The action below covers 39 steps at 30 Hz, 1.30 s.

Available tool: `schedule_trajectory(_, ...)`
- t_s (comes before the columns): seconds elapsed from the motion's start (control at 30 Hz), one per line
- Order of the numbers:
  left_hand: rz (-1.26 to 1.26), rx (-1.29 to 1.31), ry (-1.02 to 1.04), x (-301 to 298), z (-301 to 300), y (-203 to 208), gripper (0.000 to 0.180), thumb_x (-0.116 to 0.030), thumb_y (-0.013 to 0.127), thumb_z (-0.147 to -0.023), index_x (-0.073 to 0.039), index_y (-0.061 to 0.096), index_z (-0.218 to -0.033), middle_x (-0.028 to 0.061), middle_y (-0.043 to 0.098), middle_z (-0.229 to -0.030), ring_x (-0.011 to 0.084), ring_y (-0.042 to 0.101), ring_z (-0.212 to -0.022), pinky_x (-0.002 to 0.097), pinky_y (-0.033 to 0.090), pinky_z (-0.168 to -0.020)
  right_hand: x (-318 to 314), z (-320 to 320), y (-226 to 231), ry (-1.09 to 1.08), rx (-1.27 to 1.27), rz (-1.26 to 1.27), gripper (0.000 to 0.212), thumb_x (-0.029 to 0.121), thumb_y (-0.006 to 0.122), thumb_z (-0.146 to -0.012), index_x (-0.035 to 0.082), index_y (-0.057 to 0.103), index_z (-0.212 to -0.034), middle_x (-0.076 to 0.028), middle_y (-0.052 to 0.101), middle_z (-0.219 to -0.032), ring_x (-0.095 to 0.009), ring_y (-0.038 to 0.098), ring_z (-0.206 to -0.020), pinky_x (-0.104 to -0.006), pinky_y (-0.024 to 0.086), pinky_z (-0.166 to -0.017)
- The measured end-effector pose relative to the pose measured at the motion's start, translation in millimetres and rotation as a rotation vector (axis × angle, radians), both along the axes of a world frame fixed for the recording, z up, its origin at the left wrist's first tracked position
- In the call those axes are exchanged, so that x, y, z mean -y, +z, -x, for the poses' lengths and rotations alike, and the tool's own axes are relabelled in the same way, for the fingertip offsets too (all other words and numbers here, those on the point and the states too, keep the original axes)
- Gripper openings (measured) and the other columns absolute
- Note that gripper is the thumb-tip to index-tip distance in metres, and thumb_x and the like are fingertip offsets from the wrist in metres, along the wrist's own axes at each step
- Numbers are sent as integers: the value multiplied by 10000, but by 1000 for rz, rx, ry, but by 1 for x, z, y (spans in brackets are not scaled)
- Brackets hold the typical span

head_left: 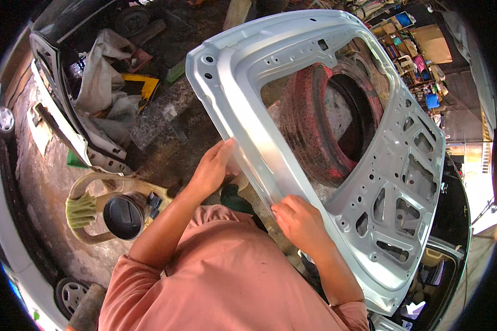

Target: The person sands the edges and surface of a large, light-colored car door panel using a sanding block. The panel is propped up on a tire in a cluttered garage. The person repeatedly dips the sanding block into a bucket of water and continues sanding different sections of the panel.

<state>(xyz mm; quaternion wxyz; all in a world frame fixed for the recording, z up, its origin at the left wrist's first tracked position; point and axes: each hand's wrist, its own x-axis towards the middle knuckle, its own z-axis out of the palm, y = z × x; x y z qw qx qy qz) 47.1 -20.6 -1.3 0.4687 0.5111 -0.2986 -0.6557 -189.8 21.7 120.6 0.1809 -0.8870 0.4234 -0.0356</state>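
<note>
A silver-grey car tailgate panel point(265, 146) stands tilted in front of me, with a large window opening and a lower part full of cut-outs. My left hand point(212, 168) is at its near edge, fingers closed against the rim; part of the grip is hidden behind my own fingers. Farther down the same edge, my right hand point(301, 220) has curled fingers pinching the rim. Through the window opening shows a worn tyre point(320, 129) with reddish marks.
Left of me, a dark round container point(124, 216) sits by a beige frame with a yellow-green cloth point(80, 211). Detached car panels point(66, 129) lean beyond it. A white car point(16, 248) stands far left; cluttered shelves point(414, 66) are at the back right.
</note>
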Motion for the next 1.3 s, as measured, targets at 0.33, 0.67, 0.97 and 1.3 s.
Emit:
schedule_trajectory(0.33, 96, 98, 131, 18, -20, -5, 513, -496, 455, -1119, -32, 673, -1123, 21, 649, -858, 111, 605, -767, 272, 482, -705, -11, 2, 2, -167, 52, -57, 125, 71, 695, -899, 55, 671, -1021, -103, 635, -998, -321, 670, -940, -446, 560, -838)
schedule_trajectory(0.67, 155, 153, 231, 35, -9, -27, 500, -445, 463, -1125, 14, 659, -1157, 14, 636, -842, 101, 566, -728, 284, 483, -658, 56, -68, -26, -80, 128, 40, 97, 58, 680, -918, 24, 614, -980, -179, 635, -961, -424, 653, -899, -511, 537, -778)
schedule_trajectory(0.97, 176, 175, 211, 35, -14, -25, 513, -424, 459, -1122, 41, 666, -1185, 71, 683, -895, 156, 604, -776, 342, 497, -726, 26, -22, -16, -186, 79, -184, 135, 113, 695, -934, 8, 624, -979, -195, 670, -965, -413, 659, -929, -488, 522, -817)
schedule_trajectory(1.3, 126, 245, 205, 35, -12, -16, 500, -396, 452, -1112, 53, 670, -1140, 140, 672, -809, 218, 624, -746, 400, 505, -728, 46, -49, -15, -178, 130, -140, 142, 123, 679, -936, 1, 614, -969, -214, 673, -969, -451, 653, -945, -514, 527, -831)
